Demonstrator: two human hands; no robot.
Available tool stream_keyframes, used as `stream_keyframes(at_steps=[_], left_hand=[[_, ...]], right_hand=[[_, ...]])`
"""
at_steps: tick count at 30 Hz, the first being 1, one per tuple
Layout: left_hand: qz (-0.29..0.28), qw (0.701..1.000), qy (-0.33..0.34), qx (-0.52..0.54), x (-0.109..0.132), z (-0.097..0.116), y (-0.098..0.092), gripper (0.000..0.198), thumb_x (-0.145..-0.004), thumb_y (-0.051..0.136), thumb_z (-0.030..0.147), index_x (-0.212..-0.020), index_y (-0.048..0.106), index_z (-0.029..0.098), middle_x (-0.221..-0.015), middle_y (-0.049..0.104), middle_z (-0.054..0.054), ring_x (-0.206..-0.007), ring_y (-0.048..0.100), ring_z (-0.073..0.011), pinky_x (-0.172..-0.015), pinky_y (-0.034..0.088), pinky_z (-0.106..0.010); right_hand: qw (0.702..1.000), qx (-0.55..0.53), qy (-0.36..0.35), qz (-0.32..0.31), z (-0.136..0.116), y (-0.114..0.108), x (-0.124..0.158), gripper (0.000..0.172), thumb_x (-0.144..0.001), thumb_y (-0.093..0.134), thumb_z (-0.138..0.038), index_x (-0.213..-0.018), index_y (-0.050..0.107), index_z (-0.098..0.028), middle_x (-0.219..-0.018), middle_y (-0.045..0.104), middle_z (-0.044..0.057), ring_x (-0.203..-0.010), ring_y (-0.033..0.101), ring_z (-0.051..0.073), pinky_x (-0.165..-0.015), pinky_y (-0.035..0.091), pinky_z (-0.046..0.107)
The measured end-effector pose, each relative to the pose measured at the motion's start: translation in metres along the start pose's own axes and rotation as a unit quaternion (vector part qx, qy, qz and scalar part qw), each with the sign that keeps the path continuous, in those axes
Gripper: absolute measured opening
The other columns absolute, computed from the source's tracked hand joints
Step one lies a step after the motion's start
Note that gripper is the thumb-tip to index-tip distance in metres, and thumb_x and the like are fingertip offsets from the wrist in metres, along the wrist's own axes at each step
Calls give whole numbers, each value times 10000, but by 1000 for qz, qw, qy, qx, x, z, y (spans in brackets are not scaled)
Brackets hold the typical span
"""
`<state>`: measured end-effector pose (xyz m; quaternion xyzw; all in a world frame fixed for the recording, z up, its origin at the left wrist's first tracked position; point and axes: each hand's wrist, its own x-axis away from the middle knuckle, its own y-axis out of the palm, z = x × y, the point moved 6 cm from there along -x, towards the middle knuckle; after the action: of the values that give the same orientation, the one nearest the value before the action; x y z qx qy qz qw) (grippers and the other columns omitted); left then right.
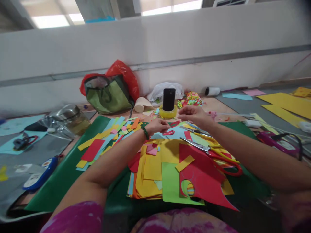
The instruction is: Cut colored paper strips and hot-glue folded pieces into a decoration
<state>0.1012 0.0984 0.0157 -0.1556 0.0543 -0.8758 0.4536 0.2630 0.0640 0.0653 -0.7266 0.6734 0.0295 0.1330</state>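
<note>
My left hand [158,126], with a green beaded bracelet [145,132] at the wrist, hovers over light blue paper. Its fingers are pressed together; anything small between them is hidden. Just below its fingertips lies a looped red paper strip [168,133]. My right hand [194,115] is held to the right, fingers stretched out with nothing visible in them. Beneath it lie red-handled scissors [211,152] and scissors with yellow handles [215,142]. Nearer me are a cut red sheet [201,176], a green sheet [170,181] and stacked yellow paper [152,168].
A phone [168,99] stands on a yellow tape roll [168,112]. Paper strips [96,149] lie left on a green mat [57,179]. Behind are a green bag [107,97] and a heap of colourful paper bits [191,99]. A glass jar [70,119] is at left.
</note>
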Motion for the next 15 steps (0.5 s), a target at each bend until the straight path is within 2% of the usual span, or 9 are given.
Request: stream_keyframes(at_steps=[4, 6, 8, 10, 12, 13, 15], left_hand=[[30, 999, 15, -15, -5, -3, -10, 189, -675, 740, 148, -559, 591, 138, -445, 534, 35, -424, 462, -64, -461, 392, -191], [49, 998, 26, -23, -3, 3, -15, 164, -669, 734, 124, -583, 595, 136, -476, 542, 32, -437, 469, -66, -455, 381, -190], [50, 997, 49, -24, 1, 16, -13, 135, -620, 740, 67, -679, 637, 132, -597, 605, 17, -496, 516, -72, -478, 401, -191], [8, 996, 85, -4, 7, 31, 2, 342, -558, 741, 11, -867, 680, 146, -830, 676, -13, -593, 575, -80, -544, 450, -202], [-83, 989, 115, 38, 13, 43, 28, 480, -551, 746, 12, -1002, 680, 162, -982, 683, -39, -650, 601, -88, -617, 485, -230], [-118, 984, 119, 61, 15, 46, 40, 445, -571, 751, 31, -995, 684, 151, -955, 687, -44, -670, 607, -93, -657, 494, -243], [-126, 985, 87, 84, 11, 41, 53, 244, -633, 760, 84, -866, 691, 111, -815, 693, -56, -698, 635, -120, -709, 511, -272]], right_hand=[[997, 11, -43, 58, -28, -34, 27, 332, -575, 824, -403, -748, 631, -195, -643, 623, -22, -570, 573, 116, -543, 497, 260], [997, 36, -48, 58, -37, -40, 35, 290, -603, 812, -378, -747, 635, -200, -628, 622, -20, -561, 576, 124, -535, 495, 267], [997, 61, -40, 36, -38, -34, 37, 266, -606, 809, -361, -739, 641, -202, -652, 643, -6, -586, 598, 139, -560, 507, 282], [997, 74, -30, 5, -32, -21, 33, 261, -600, 804, -366, -721, 638, -205, -664, 653, 2, -602, 610, 151, -582, 512, 295], [996, 74, -26, -30, -24, -4, 26, 261, -606, 787, -382, -720, 635, -204, -679, 662, 8, -624, 622, 160, -611, 518, 307], [996, 75, -28, -42, -21, 3, 22, 262, -614, 776, -393, -722, 634, -202, -690, 667, 12, -638, 627, 164, -625, 520, 312], [995, 80, -40, -45, -20, 9, 18, 269, -624, 764, -411, -720, 629, -199, -709, 670, 17, -661, 630, 167, -644, 521, 317]])
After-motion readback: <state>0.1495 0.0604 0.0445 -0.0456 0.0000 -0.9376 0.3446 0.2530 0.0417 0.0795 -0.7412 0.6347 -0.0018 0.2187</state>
